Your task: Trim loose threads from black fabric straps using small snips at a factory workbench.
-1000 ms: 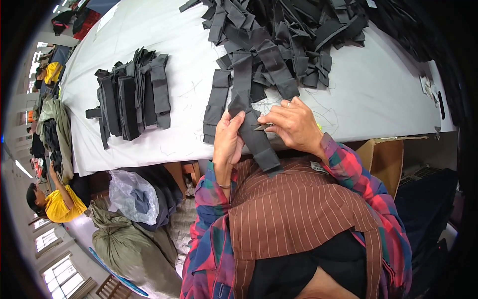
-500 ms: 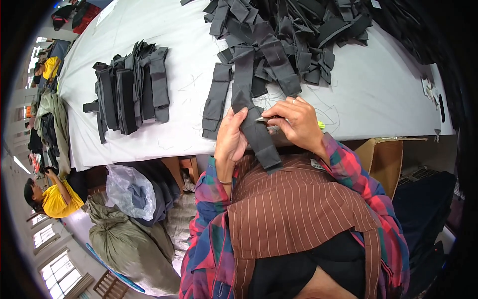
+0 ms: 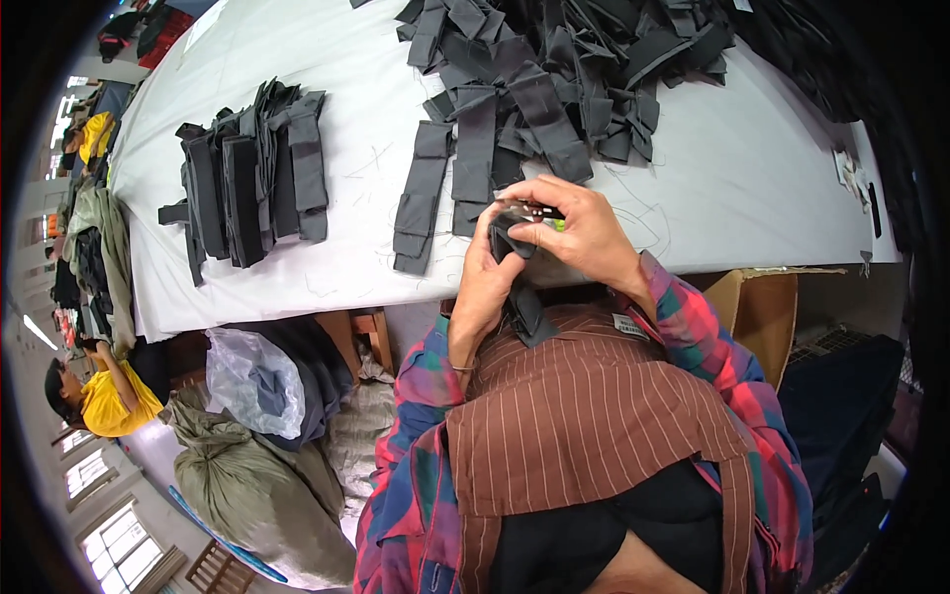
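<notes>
My left hand (image 3: 482,282) grips a dark grey fabric strip (image 3: 530,315), which is folded up at its top and hangs down in front of my apron. My right hand (image 3: 586,230) is closed at the folded part, its fingertips close to the left hand's. In it is a pair of small thread snips (image 3: 539,211), with metal and a bit of yellow-green showing between the fingers. The blades are mostly hidden. Just beyond my hands, similar strips lie on the white table, among them a separate flat strip (image 3: 423,198).
A large heap of dark strips (image 3: 584,79) covers the table's far middle. A neater stack (image 3: 252,178) stands at left. Loose threads lie on the white cloth (image 3: 361,148). A cardboard box (image 3: 762,317) is below the edge at right. A person in yellow (image 3: 119,396) is at far left.
The strip, flat before, is now folded up at its top between my hands. My right hand has moved left, close to the left hand, and the snips have turned in it.
</notes>
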The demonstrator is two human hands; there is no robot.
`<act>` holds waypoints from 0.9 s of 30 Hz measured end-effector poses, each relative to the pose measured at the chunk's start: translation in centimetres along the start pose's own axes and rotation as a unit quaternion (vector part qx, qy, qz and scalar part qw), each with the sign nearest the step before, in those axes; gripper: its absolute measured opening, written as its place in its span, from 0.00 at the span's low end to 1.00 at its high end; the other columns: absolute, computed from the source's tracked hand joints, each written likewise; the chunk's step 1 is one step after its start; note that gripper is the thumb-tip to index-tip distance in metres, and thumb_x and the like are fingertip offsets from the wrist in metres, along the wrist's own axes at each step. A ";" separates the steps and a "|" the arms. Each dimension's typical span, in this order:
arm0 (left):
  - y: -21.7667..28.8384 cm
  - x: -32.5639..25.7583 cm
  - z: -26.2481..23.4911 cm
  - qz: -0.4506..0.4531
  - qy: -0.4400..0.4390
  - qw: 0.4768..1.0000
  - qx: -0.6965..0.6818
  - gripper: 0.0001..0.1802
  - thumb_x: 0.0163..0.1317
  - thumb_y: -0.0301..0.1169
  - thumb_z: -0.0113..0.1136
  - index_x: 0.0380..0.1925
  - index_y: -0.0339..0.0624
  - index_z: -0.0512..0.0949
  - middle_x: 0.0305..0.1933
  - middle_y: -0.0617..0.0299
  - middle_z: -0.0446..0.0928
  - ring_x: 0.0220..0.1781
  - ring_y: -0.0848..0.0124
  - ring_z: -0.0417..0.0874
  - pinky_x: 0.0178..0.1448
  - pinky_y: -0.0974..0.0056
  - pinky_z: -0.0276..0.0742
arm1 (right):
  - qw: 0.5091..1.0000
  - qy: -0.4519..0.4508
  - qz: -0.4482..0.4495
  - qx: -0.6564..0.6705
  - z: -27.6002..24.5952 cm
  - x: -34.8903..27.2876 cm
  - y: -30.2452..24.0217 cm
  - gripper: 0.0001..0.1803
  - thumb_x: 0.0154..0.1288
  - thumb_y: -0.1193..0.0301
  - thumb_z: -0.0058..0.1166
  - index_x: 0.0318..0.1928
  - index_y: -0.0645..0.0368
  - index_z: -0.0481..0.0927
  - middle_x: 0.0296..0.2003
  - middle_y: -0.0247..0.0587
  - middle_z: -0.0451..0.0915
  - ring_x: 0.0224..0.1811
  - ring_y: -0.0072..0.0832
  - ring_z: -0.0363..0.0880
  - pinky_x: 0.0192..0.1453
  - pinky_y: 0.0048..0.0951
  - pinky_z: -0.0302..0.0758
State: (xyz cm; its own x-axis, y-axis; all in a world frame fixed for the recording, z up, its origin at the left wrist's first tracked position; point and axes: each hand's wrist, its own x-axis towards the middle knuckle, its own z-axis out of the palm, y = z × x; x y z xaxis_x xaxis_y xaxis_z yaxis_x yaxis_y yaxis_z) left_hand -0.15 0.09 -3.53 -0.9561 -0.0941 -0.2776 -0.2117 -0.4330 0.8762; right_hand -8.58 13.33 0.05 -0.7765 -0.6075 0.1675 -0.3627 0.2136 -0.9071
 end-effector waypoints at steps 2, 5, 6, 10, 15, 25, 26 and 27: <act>-0.5 0.0 -0.9 -0.017 -0.029 0.999 -0.024 0.37 0.49 0.16 0.48 0.65 0.38 0.59 0.58 0.60 0.67 0.61 0.73 0.68 0.66 0.69 0.61 | 1.000 -0.007 -0.014 0.004 0.5 -0.2 0.3 0.15 0.55 0.70 0.61 0.45 0.56 0.81 0.36 0.36 0.81 0.37 0.30 0.81 0.42 0.28 0.75; 0.5 -0.8 0.3 -0.010 -0.037 0.994 -0.106 0.41 0.48 0.18 0.48 0.67 0.39 0.55 0.61 0.59 0.64 0.63 0.72 0.65 0.67 0.69 0.60 | 0.998 -0.047 0.024 0.030 0.7 -0.2 0.2 0.16 0.56 0.74 0.61 0.46 0.60 0.80 0.42 0.39 0.82 0.45 0.27 0.81 0.50 0.26 0.74; 0.2 -1.0 0.1 -0.013 -0.048 0.991 -0.123 0.41 0.52 0.21 0.50 0.69 0.40 0.51 0.63 0.59 0.62 0.65 0.70 0.63 0.67 0.68 0.58 | 0.997 -0.044 0.041 0.047 0.8 -0.2 0.2 0.15 0.56 0.74 0.60 0.46 0.60 0.80 0.42 0.38 0.82 0.44 0.27 0.81 0.50 0.25 0.74; -0.4 -2.0 -0.1 -0.011 -0.053 0.981 -0.186 0.36 0.64 0.31 0.51 0.70 0.41 0.50 0.59 0.60 0.66 0.57 0.73 0.70 0.58 0.68 0.68 | 0.998 -0.025 0.035 0.042 1.0 -0.6 0.1 0.17 0.55 0.76 0.59 0.47 0.60 0.80 0.43 0.38 0.82 0.44 0.26 0.81 0.50 0.25 0.75; -1.5 -2.6 -0.1 -0.002 -0.038 0.986 -0.165 0.29 0.68 0.32 0.46 0.68 0.46 0.53 0.56 0.60 0.69 0.48 0.73 0.75 0.49 0.65 0.76 | 0.987 0.065 -0.094 -0.109 0.7 -1.5 0.2 0.12 0.57 0.67 0.60 0.43 0.51 0.82 0.36 0.31 0.83 0.34 0.30 0.80 0.39 0.28 0.72; -0.7 -4.6 0.7 0.015 -0.027 0.984 -0.176 0.34 0.65 0.29 0.46 0.71 0.49 0.50 0.45 0.61 0.71 0.40 0.75 0.72 0.44 0.67 0.74 | 0.949 0.104 -0.187 -0.231 1.4 -4.0 -0.5 0.12 0.53 0.66 0.63 0.41 0.45 0.83 0.25 0.27 0.74 0.27 0.28 0.71 0.32 0.30 0.62; -0.7 -4.7 0.7 0.018 -0.029 0.984 -0.174 0.34 0.65 0.29 0.46 0.71 0.49 0.50 0.45 0.61 0.71 0.40 0.75 0.72 0.44 0.67 0.74 | 0.947 0.107 -0.190 -0.238 1.5 -4.1 -0.6 0.12 0.53 0.66 0.63 0.41 0.45 0.83 0.24 0.27 0.74 0.26 0.28 0.71 0.32 0.30 0.62; -0.8 -4.8 0.6 0.018 -0.042 0.983 -0.178 0.34 0.65 0.29 0.46 0.71 0.50 0.50 0.46 0.60 0.71 0.40 0.74 0.72 0.44 0.67 0.74 | 0.945 0.110 -0.193 -0.239 1.5 -4.3 -0.7 0.12 0.53 0.66 0.63 0.41 0.45 0.83 0.24 0.27 0.74 0.26 0.28 0.71 0.32 0.30 0.62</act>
State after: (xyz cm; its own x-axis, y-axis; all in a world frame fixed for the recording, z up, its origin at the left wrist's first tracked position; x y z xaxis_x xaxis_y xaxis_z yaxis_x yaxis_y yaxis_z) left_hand 4.53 1.44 -2.67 -0.9783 -0.0472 -0.2018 -0.1070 -0.7188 0.6869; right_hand -4.23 14.67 -0.60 -0.6081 -0.5484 0.5740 -0.7913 0.3615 -0.4930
